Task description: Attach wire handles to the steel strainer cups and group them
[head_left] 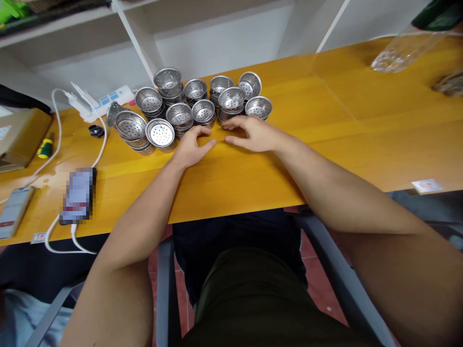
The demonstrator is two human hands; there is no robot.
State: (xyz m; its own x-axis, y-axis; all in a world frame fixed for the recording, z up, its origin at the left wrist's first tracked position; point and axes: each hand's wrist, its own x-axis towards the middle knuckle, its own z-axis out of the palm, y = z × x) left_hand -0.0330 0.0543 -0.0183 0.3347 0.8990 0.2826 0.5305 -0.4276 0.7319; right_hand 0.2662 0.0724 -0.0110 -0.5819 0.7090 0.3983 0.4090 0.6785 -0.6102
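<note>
Several small perforated metal cups [180, 114] stand in stacks and singly at the back of the yellow wooden table [231, 183]. My left hand [195, 146] rests at the front of the group, thumb and fingers apart and nothing between them. It is nearest a stack topped by a round cup [203, 112]. Facing it, my right hand [253, 133] is also open, its fingers close to another stack [231, 100]; whether they touch it I cannot tell. A cup at the left end [115, 113] is tipped on its side.
A phone [77, 195] on a white cable and a second phone [15, 212] lie at left. Behind them are a power strip [108, 102], a cardboard box [23, 137] and a green-yellow tool handle [45, 148]. A clear bottle [405, 50] lies at back right. White shelving [217, 43] borders the back.
</note>
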